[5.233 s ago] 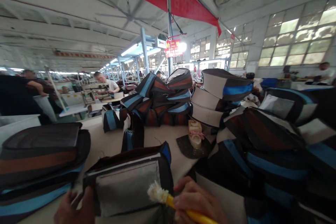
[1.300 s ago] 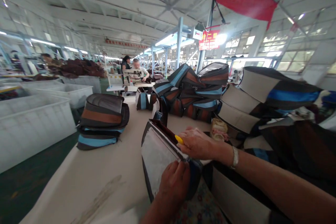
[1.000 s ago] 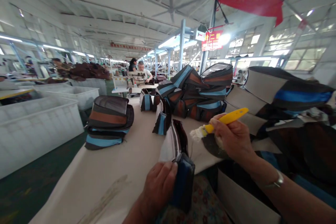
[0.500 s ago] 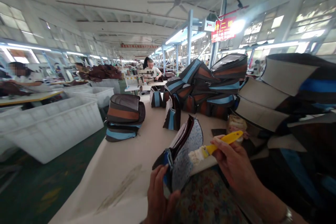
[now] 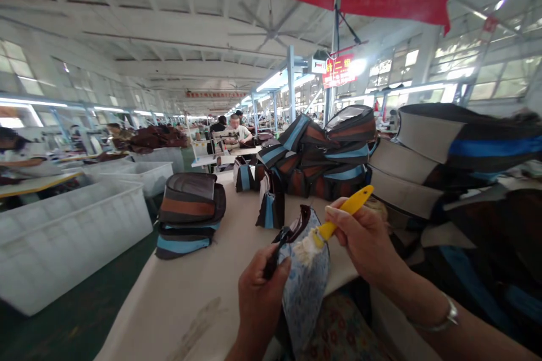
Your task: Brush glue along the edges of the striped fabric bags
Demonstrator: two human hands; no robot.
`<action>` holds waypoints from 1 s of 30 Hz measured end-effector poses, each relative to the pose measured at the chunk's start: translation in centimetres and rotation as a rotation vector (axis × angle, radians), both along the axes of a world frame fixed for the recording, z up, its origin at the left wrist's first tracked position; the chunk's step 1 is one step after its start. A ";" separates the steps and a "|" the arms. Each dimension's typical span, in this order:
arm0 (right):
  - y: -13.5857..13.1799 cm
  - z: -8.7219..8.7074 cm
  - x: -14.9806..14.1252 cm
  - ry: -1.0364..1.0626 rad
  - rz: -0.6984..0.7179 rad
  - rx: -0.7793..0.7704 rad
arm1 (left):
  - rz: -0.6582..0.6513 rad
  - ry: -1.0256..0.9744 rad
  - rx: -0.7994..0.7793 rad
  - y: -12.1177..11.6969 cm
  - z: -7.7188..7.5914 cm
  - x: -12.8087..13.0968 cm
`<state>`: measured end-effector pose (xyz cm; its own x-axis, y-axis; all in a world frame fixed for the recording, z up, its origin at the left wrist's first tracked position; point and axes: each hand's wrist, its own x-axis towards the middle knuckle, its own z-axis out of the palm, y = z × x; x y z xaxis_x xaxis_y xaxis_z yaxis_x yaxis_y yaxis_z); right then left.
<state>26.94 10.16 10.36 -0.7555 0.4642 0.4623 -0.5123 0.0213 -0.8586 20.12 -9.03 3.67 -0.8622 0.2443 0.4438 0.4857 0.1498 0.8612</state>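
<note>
The right hand [image 5: 364,240] grips a yellow brush [image 5: 345,208], its white bristles [image 5: 308,251] pressed against the speckled blue lining [image 5: 305,287] of a bag [image 5: 296,237], which the left hand [image 5: 260,299] pinches by its dark rim above the table [image 5: 169,304]. A stack of bags [image 5: 190,214] sits near the table's left edge, with more piled [image 5: 317,152] toward its far end

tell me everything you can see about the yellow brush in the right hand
The yellow-handled brush has a flat, tapering handle that looks like glossy plastic, and a short tuft of matted, whitish bristles at its lower end. The right hand grips it near the bristles, with the handle tilted up and away. The bristles touch the blue-speckled lining at the upper edge of an open bag. Whether anything coats them cannot be told.
</note>
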 end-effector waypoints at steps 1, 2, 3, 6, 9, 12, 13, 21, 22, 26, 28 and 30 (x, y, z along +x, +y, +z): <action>-0.4 0.5 -0.4 0.006 -0.005 0.060 | -0.030 -0.021 0.021 0.2 0.1 0.1; -0.9 0.8 -0.9 0.011 -0.012 0.132 | -0.054 -0.033 0.038 0.4 0.1 0.2; -1.4 1.1 -1.4 0.019 -0.029 0.219 | -0.074 -0.042 0.047 0.6 0.1 0.3; -2.3 1.7 -2.6 0.103 -0.152 0.543 | -0.065 -0.053 0.051 0.9 0.0 0.6; -2.5 2.3 -2.6 0.246 -0.301 0.785 | -0.040 -0.047 0.030 0.7 0.3 0.8; -2.4 2.3 -1.7 0.322 -0.312 0.811 | -0.056 -0.079 0.051 0.4 0.7 0.7; -2.4 2.1 -1.5 0.348 -0.289 0.831 | -0.067 -0.095 0.072 0.4 0.7 0.7; -3.1 0.9 -1.4 0.549 -0.286 1.108 | -0.026 -0.160 0.121 0.1 0.5 0.4; -3.2 0.9 -1.3 0.543 -0.272 1.091 | -0.016 -0.158 0.106 0.0 0.5 0.4; -3.4 0.5 -1.2 0.534 -0.201 1.189 | 0.076 -0.119 0.019 -0.2 -0.3 0.6; -3.0 0.1 -0.9 0.509 -0.246 1.107 | 0.211 0.020 -0.041 -0.7 -1.4 0.9; -2.4 -0.5 0.0 0.444 -0.304 0.917 | 0.412 0.221 -0.090 -1.6 -3.2 1.1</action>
